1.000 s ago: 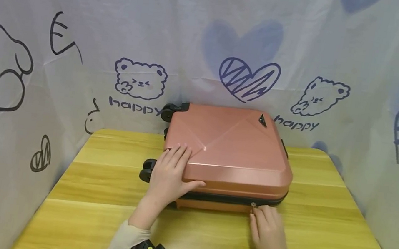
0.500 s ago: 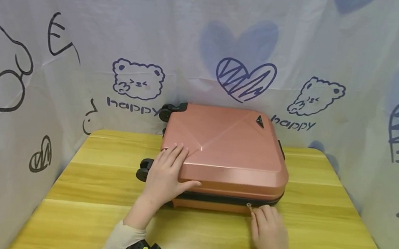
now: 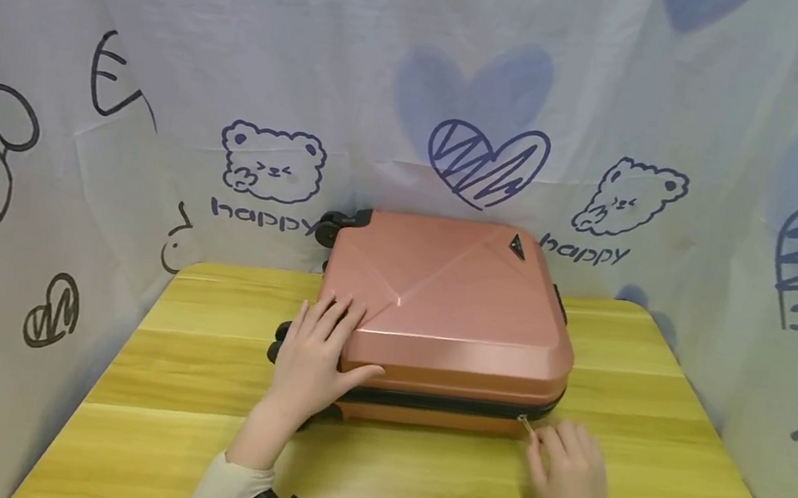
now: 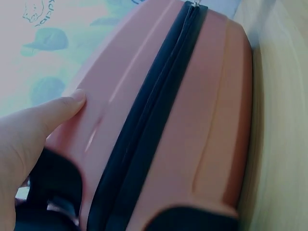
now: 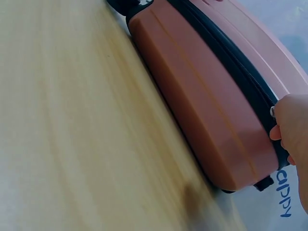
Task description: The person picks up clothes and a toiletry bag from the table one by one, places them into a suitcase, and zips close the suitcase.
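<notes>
A pink hard-shell suitcase lies flat on the wooden table, its wheels to the left. A black zipper band runs along its near side. My left hand rests on the near left corner, fingers spread over the top and thumb along the front edge. In the left wrist view the thumb presses the pink shell beside the zipper band. My right hand pinches the zipper pull near the front right corner. The slider shows beside the fingers in the right wrist view.
The yellow wooden table extends in front of the suitcase and to both sides. A white cloth printed with bears and hearts hangs behind and at the sides. Black wheels stick out at the suitcase's left end.
My right hand has drawn the zipper pull rightward along the near side, after a slight shift left. My left hand has slid slightly left and down on the corner. The head view has shifted a little.
</notes>
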A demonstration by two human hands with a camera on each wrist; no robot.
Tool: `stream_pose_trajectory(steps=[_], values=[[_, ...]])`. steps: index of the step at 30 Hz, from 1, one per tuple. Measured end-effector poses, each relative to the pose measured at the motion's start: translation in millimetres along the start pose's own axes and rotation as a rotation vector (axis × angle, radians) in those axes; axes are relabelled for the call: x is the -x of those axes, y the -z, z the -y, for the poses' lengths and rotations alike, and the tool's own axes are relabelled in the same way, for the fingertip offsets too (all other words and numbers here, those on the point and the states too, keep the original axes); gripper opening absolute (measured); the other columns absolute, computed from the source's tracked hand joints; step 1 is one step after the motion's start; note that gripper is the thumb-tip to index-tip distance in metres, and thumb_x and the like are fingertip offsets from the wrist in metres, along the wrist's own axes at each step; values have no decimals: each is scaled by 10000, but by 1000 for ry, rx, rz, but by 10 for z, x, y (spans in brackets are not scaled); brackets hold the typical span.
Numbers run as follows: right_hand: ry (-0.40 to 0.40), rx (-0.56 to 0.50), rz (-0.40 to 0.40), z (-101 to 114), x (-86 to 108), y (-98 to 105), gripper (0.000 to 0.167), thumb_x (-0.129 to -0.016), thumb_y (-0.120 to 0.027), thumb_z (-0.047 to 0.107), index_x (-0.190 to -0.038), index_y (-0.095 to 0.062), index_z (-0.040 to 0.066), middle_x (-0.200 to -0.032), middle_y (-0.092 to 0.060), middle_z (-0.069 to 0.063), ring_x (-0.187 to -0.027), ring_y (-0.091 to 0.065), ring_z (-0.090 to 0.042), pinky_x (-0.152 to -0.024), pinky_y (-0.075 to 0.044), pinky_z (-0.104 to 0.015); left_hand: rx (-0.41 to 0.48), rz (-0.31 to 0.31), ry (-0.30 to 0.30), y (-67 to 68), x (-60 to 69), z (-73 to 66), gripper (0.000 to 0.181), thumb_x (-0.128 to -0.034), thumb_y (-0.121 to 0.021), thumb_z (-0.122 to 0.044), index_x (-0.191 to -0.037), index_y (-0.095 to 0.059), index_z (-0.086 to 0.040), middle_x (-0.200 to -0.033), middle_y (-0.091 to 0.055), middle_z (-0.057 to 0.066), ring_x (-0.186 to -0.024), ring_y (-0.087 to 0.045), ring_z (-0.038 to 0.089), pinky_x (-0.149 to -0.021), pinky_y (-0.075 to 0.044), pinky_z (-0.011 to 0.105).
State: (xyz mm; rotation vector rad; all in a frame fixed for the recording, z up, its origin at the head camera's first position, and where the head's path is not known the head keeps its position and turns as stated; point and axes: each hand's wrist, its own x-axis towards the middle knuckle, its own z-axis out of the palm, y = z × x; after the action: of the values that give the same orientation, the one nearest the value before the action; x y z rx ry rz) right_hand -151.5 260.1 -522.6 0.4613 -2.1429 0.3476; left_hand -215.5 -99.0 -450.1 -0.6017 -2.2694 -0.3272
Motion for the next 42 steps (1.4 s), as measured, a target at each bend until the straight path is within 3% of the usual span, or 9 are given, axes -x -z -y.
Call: stream_pose_trajectory(steps=[8,15,21,24,28,36,42], values=[[13,-70,-63,86,47,-99,290,-904,-477,209,-760,-642,19,-760,-586,-73,-697,-542,-247,-612,-444,-416,-35,-40,-23,106,138,208,896,-671,-760,-616,-1344,-556,-60,-1317,-600,153,-1286,-508,375,-1107,-314,620],[15,-86,-64,115,59,-126,341,-947,-467,243,-801,-659,2,-791,-595,-87,-733,-557,-257,-627,-450,-416,-93,-49,-23,134,202,312,772,-657,-738,-681,-1045,-653,-20,-1027,-689,157,-1120,-598,359,-1090,-345,608],[17,-90,-32,115,57,-117,352,-964,-468,251,-834,-670,-7,-820,-611,-94,-768,-569,-258,-664,-474,-423,-133,-18,-119,122,152,417,794,-645,-696,-743,-985,-641,-28,-973,-672,139,-1014,-608,323,-1057,-401,544],[9,-85,2,120,60,-102,339,-960,-474,246,-847,-670,-7,-832,-610,-93,-783,-569,-253,-678,-483,-428,-121,-2,-156,119,121,454,776,-645,-701,-748,-935,-632,-32,-900,-652,123,-898,-610,300,-910,-490,453],[5,-88,9,131,55,-81,314,-960,-487,223,-865,-675,-9,-845,-611,-92,-796,-568,-255,-686,-470,-425,-84,0,-191,116,89,492,745,-639,-721,-734,-875,-622,-35,-825,-624,107,-798,-590,280,-734,-497,396],[41,-106,14,109,18,-74,371,-1002,-447,249,-889,-689,-8,-869,-626,-96,-806,-573,-267,-715,-463,-433,-53,-42,-249,163,-17,539,762,-625,-714,-754,-846,-628,-29,-781,-615,99,-749,-571,264,-699,-487,385],[103,-130,-5,180,-44,-150,428,-1041,-404,283,-876,-693,13,-867,-619,-63,-801,-565,-250,-695,-426,-394,-43,-21,-236,227,-74,516,744,-622,-731,-738,-850,-648,-34,-785,-632,93,-762,-581,260,-703,-485,386]])
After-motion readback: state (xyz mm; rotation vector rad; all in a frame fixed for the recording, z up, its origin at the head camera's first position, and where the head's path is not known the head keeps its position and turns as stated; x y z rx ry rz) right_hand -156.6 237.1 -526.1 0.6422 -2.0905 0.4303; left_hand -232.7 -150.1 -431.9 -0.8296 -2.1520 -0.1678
